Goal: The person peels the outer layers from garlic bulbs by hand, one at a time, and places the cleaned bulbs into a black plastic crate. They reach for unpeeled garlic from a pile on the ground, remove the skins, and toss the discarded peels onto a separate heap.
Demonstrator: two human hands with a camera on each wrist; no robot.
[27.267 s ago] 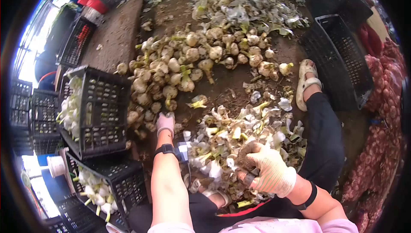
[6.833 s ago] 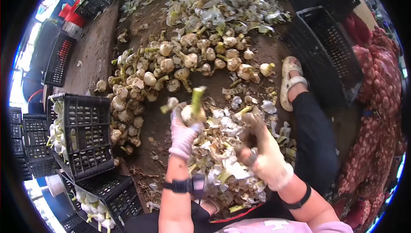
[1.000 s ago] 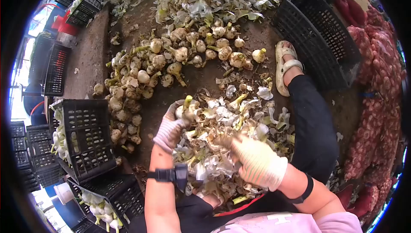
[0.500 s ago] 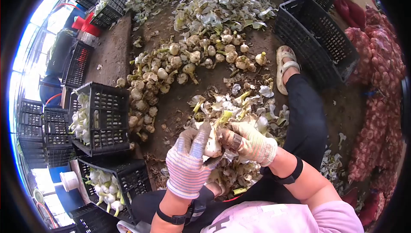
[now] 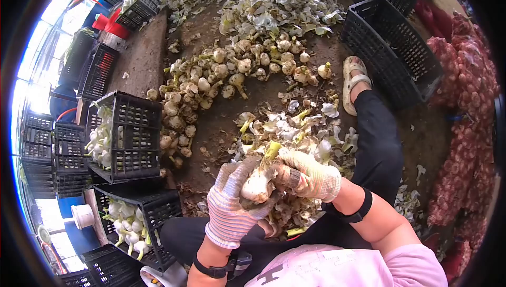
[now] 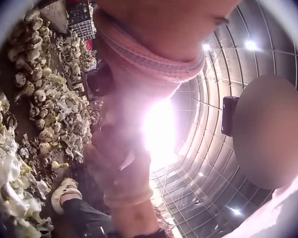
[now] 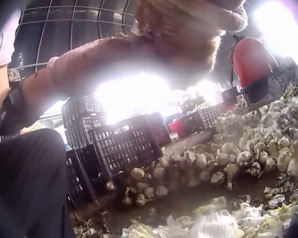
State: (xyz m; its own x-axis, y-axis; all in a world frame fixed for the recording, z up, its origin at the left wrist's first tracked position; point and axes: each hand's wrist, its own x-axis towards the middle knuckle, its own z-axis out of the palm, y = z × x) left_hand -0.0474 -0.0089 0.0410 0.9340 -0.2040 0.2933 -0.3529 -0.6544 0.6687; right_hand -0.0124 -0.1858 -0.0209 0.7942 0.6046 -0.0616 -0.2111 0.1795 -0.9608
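In the head view my gloved left hand holds a garlic bulb with its thick green stem pointing up and away. Against the bulb's right side, my gloved right hand has its fingers curled at the papery outer skin. A dark band circles one of its digits. Both hands are together above a heap of peeled skins and stem bits. In the left wrist view, glare blurs the gloves and hides the bulb. The right wrist view shows a glove close to the lens.
Unpeeled garlic bulbs lie in a curved pile ahead. Crates of cleaned garlic, one upper and one lower, stand at left. At right are an open black crate and red net sacks. More skins lie beyond.
One second ago the hands were apart, the left with the bulb, the right over the skins. They have come together at the bulb, and its stem now leans slightly differently. The view has shifted.
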